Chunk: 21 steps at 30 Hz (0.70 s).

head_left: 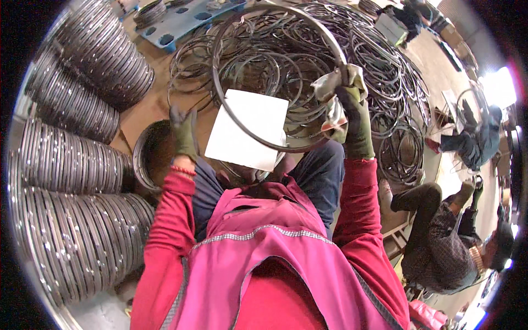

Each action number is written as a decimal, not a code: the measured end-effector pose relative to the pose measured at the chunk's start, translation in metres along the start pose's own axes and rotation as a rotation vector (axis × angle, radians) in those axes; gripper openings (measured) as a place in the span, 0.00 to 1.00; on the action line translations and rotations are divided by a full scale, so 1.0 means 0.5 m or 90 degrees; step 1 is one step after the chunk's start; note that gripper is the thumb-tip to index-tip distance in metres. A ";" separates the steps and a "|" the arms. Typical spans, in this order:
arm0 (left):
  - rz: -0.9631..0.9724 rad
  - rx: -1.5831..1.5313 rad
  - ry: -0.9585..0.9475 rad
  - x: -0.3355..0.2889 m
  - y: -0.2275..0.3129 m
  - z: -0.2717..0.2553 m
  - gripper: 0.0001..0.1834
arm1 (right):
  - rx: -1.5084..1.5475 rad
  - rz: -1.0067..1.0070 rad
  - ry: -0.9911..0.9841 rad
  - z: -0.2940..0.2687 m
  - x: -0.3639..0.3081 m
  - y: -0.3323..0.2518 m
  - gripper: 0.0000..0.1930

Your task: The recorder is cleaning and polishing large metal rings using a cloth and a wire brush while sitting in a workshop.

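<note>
Right hand [356,113]: grip clamped on the ring [294,148], with a cloth [328,84].
Left hand [186,132]: grip apart, near a white sheet [264,118].
Ring: held between the hands, overlapping the sheet.
Loose rings [385,82]: heaped beyond.

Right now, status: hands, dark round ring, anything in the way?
Gloved right hand gripping dark round ring and crumpled pale cloth. Gloved left hand empty, off the ring. White rectangular sheet behind, nothing visibly blocking.

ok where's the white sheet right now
In the head view, the white sheet is just left of centre, between the left hand and right hand, partly behind the dark ring.
</note>
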<state>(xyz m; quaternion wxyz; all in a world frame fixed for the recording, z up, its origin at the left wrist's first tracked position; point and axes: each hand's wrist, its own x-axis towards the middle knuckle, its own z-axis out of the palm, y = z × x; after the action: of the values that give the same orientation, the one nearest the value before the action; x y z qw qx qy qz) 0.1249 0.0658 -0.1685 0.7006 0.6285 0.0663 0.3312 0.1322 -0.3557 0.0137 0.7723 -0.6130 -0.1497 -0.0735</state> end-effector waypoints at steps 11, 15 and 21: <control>0.537 0.689 -0.393 0.027 0.381 0.255 0.43 | -0.223 0.167 -0.276 0.095 0.050 0.004 0.12; 0.388 0.542 -0.382 0.046 0.295 0.252 0.27 | -0.352 0.058 -0.325 0.131 0.063 -0.009 0.20; 0.213 0.547 -0.352 0.056 0.330 0.225 0.15 | -0.930 -0.106 -0.301 0.280 0.083 -0.011 0.14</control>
<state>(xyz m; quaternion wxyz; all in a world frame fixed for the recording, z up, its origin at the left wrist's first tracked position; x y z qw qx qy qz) 0.1409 -0.0144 0.0155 0.3093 0.9243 -0.0923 0.2038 0.1502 -0.2185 0.0607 0.1117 -0.9532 -0.2696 -0.0785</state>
